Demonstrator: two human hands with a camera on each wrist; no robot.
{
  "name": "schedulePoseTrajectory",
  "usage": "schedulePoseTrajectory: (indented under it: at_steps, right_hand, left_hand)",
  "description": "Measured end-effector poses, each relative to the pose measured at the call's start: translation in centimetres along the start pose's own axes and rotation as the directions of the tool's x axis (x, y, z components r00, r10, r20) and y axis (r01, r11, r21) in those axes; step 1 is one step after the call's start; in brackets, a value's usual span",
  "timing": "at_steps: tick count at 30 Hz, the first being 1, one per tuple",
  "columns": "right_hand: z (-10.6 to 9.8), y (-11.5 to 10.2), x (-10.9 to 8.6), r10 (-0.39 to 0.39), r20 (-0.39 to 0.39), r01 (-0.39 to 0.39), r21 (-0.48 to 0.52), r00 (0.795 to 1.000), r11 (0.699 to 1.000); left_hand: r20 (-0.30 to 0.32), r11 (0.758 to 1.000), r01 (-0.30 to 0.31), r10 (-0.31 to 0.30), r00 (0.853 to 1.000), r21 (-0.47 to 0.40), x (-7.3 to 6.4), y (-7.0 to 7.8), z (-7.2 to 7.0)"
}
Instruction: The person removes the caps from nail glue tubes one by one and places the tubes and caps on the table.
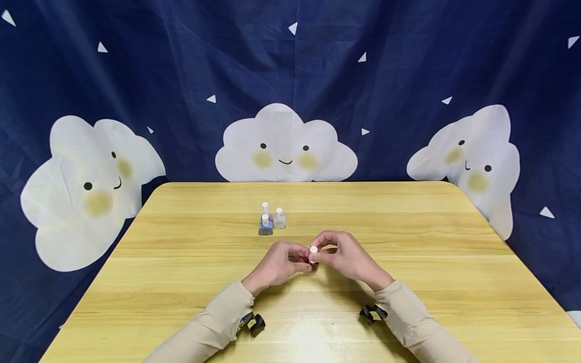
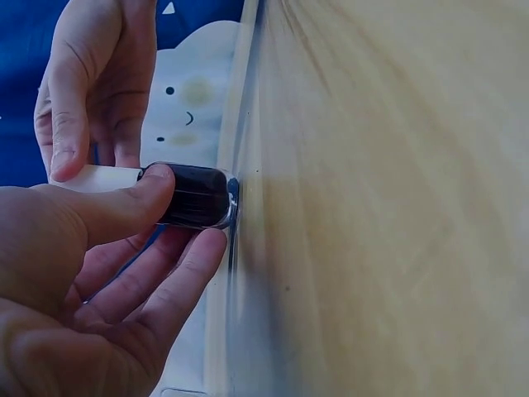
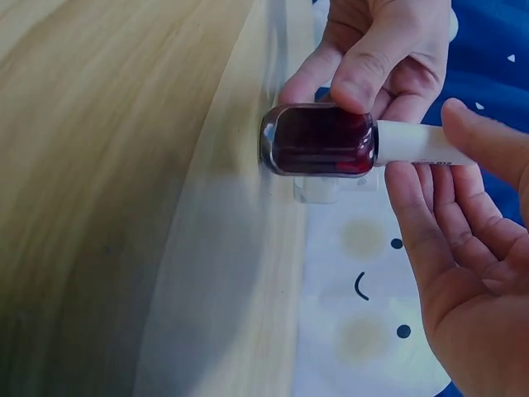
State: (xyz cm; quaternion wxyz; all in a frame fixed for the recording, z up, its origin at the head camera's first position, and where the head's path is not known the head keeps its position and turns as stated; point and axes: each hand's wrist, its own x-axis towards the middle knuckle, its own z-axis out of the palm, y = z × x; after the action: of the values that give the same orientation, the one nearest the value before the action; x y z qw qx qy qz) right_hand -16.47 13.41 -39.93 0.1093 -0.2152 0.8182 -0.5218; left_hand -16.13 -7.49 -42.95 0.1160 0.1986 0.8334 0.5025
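Note:
A small glass bottle of dark red nail polish (image 3: 322, 141) with a white cap (image 3: 417, 142) stands upright on the wooden table, between the two hands. My left hand (image 1: 278, 264) grips the glass body between thumb and fingers, as the left wrist view shows. The white cap is pinched by my right hand (image 1: 347, 254) between thumb and fingers. Cap and bottle appear joined, and no brush shows. Farther back and to the left stand a blue nail polish bottle (image 1: 266, 229), a clear or pale one (image 1: 280, 220), and another white-capped bottle (image 1: 265, 207) partly hidden behind the blue one.
The pale wooden table (image 1: 181, 282) runs back to a dark blue curtain (image 1: 190, 50) printed with white clouds and triangles. A black wrist-worn device (image 1: 256, 325) sits at the left cuff, and another (image 1: 373, 313) at the right cuff.

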Motion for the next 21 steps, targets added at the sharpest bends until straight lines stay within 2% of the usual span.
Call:
schedulePoseTrajectory:
  at_steps: [10,21]
  right_hand:
    - [0.06,0.2,0.16,0.006,-0.015,-0.005,0.023,1.0,1.0]
    - [0.26,0.43,-0.2,-0.008,-0.026,0.008,-0.033,1.0,0.999]
  left_hand:
    - [0.005,1.0,0.002,-0.002,1.0,0.005,0.03,0.22,-0.1]
    - [-0.01,1.0,-0.014,0.014,1.0,-0.004,-0.26,-0.1,0.37]
